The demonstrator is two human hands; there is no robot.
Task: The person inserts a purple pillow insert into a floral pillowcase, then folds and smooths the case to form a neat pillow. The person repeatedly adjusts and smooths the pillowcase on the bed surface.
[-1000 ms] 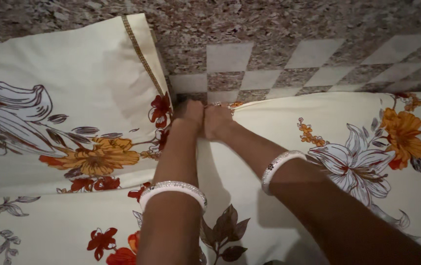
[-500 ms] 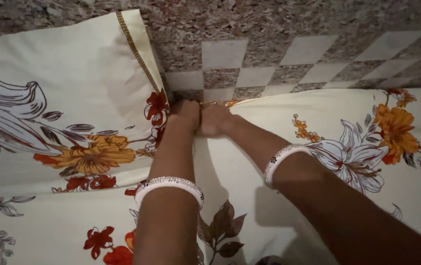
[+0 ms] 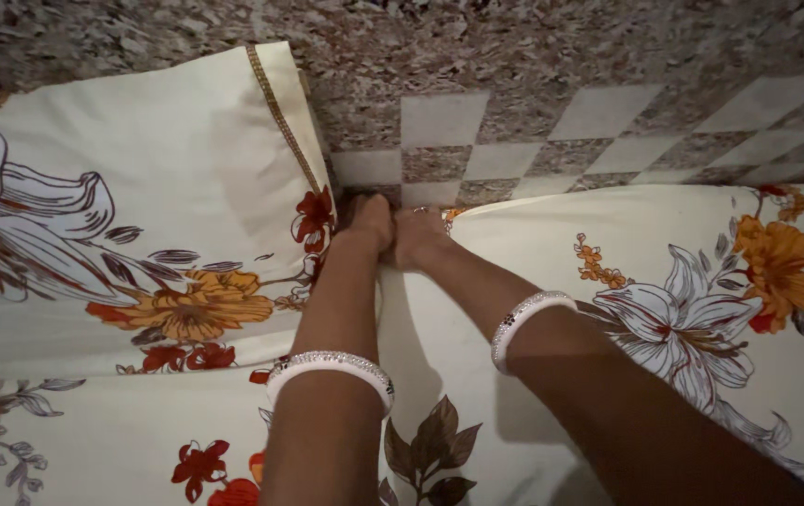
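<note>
Both hands together, fingers curled

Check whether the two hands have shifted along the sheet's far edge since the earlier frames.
No. The left hand and right hand stay pressed together at the sheet's edge beside the pillow; only the camera drifted.

This looks like a bedroom in a home. A cream cotton bedsheet with orange and red flowers covers the bed, a matching cream pillow with a gold trim lies on its left side, and a speckled stone floor with pale checker tiles runs along its far edge.
</note>
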